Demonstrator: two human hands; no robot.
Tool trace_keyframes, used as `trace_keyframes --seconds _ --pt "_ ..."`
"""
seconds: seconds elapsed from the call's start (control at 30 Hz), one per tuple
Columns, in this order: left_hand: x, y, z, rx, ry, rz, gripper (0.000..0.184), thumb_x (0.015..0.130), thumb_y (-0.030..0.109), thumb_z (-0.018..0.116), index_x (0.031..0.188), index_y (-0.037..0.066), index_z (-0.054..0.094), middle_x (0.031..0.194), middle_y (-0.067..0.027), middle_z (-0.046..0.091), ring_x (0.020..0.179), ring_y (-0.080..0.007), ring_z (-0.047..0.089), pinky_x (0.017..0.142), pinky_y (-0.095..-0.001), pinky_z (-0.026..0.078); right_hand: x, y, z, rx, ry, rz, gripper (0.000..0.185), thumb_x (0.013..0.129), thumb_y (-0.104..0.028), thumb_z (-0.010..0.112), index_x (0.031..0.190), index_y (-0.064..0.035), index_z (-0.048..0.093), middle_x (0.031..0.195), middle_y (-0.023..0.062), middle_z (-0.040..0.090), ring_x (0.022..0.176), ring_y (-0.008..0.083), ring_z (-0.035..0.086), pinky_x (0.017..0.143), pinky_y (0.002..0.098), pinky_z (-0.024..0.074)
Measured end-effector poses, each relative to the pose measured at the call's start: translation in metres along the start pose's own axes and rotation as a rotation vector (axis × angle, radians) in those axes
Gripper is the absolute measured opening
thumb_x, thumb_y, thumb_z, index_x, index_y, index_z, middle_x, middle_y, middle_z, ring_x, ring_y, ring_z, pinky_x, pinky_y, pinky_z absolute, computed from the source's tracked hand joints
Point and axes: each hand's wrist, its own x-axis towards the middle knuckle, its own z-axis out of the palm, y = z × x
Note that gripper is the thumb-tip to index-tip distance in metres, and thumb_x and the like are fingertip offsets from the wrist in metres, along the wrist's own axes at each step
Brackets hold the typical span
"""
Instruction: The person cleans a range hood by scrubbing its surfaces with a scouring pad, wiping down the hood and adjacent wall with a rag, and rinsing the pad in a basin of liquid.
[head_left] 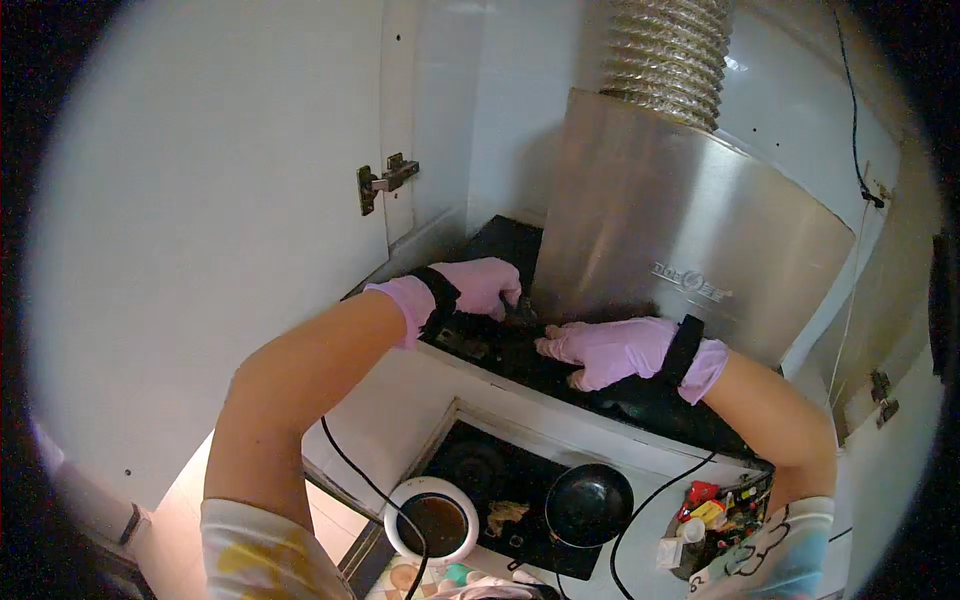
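Range hood (640, 210), a broad curved panel of brushed metal with a badge low on its front, stands inside a white cabinet above the cooktop (470, 428), a foil duct (668, 60) rising from its top. At its foot runs a dark, grimy ledge (505, 238), and both gloved hands are at work there. Left hand (487, 287), in a pink glove with a black strap at the wrist, bends its fingers down beside the panel's lower left corner; the fingertips sink into shadow, so I cannot tell whether they pinch anything. Right hand (625, 352), gloved and strapped alike, reaches leftward along the front of the panel, thumb set apart from the fingers; whether something dark sits between them I cannot tell. The two hands are near each other but do not touch. Below, a white-rimmed pot (398, 538) holds brown liquid, and a black pan (590, 505) sits toward the cooktop's right side. Bottles and packets crowd the counter farther right. A hinged cabinet door (220, 200) stands open at left.
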Motion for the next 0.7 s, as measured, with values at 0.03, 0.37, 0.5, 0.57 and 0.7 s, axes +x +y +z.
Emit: trace_keyframes --seconds 0.03,0.37,0.5,0.57,0.7 --pt "0.002 -0.001 0.000 -0.004 -0.001 0.001 0.028 0.062 0.013 0.070 0.088 0.005 0.064 0.090 -0.0139 0.060 0.088 -0.0315 0.057 0.076 -0.0389 0.045 0.001 -0.003 -0.003 0.005 -0.104 0.057 0.069 0.076 -0.019 0.054 0.131 0.0098 0.024 0.130 0.0345 0.029 0.123 0.0418 0.030 0.104 0.0394 0.0267" --pt "0.076 -0.058 0.010 -0.005 -0.087 -0.236 0.036 0.063 0.013 0.071 0.096 0.006 0.061 0.087 -0.0116 0.061 0.080 -0.0258 0.057 0.069 -0.0344 0.046 -0.006 -0.010 -0.012 0.019 -0.090 0.030 0.069 0.077 -0.020 0.053 0.132 0.0073 0.023 0.131 0.0352 0.027 0.120 0.0445 0.032 0.102 0.0423 0.0283" --pt "0.098 -0.083 0.016 -0.214 0.023 -0.184 0.031 0.065 0.018 0.072 0.093 0.012 0.062 0.084 -0.0056 0.062 0.079 -0.0207 0.057 0.069 -0.0314 0.045 -0.005 -0.002 -0.001 -0.041 -0.018 -0.012 0.067 0.076 -0.019 0.055 0.130 0.0079 0.025 0.129 0.0348 0.030 0.117 0.0433 0.036 0.099 0.0439 0.0315" --pt "0.094 -0.072 0.005 -0.229 0.026 -0.120 0.033 0.072 0.014 0.064 0.104 0.008 0.058 0.100 -0.0079 0.059 0.093 -0.0226 0.055 0.081 -0.0329 0.042 -0.006 -0.003 -0.001 -0.119 0.002 -0.042 0.067 0.075 -0.019 0.056 0.129 0.0085 0.027 0.129 0.0348 0.030 0.116 0.0427 0.038 0.098 0.0438 0.0327" --pt "0.133 -0.130 0.028 -0.646 -0.021 0.012 0.041 0.079 0.012 0.057 0.119 0.007 0.051 0.120 -0.0104 0.054 0.110 -0.0246 0.051 0.096 -0.0348 0.037 -0.006 0.002 0.006 -0.149 0.093 -0.070 0.063 0.075 -0.019 0.056 0.126 0.0087 0.031 0.126 0.0341 0.034 0.112 0.0414 0.041 0.096 0.0430 0.0353"
